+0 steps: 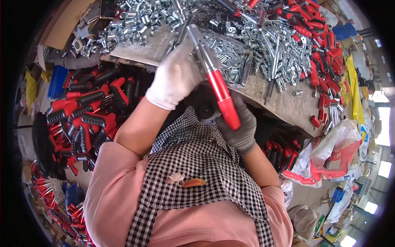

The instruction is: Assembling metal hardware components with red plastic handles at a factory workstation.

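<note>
A long tool with a chrome shaft and a red cylindrical handle slants across the front of my body, its chrome end pointing away over the bench. My right hand, in a dark grey glove, is closed round the red handle near its lower end. Beside the chrome shaft is my left hand in a white glove, smeared by motion, so its fingers cannot be made out. A dark round part shows between the hands, just left of the red handle; its kind is unclear.
Small chrome pins and chrome sockets heap on the bench. Red-and-black handled tools pile at left, with more red handles at far right. A white-and-red sack stands at right.
</note>
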Tool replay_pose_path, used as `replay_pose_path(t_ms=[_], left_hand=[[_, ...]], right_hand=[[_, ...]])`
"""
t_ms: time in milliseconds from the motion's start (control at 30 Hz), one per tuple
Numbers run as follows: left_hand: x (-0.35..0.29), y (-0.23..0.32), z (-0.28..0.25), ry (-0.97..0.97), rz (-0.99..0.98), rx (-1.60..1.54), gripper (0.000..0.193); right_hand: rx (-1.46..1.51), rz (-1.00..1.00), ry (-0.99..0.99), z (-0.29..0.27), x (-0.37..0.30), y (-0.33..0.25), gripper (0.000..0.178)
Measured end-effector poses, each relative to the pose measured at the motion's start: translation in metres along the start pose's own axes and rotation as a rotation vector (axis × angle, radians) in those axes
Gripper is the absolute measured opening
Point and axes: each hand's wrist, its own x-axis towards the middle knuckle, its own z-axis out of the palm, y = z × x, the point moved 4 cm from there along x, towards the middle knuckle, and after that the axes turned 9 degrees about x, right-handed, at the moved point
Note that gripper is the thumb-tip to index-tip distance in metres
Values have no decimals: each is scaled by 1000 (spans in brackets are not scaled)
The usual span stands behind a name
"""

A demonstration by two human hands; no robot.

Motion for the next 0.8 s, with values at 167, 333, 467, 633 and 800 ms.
replay_pose_path(t_ms=[167,333,467,633,800], left_hand=[[1,0,32,236,-275,-208,38],[1,21,46,-339,-176,-327,40],[2,25,50,-634,-112,-175,37],[-27,17,31,-822,-415,397,5],[-53,-23,18,-799,-831,438,9]], right_hand=[[-582,-570,-78,28,-5,1,82],[-66,-296,-193,40,-13,3,102],[-77,-314,-341,30,8,-4,103],[-420,55,204,-97,32,22,60],[-1166,711,492,-272,29,127,75]])
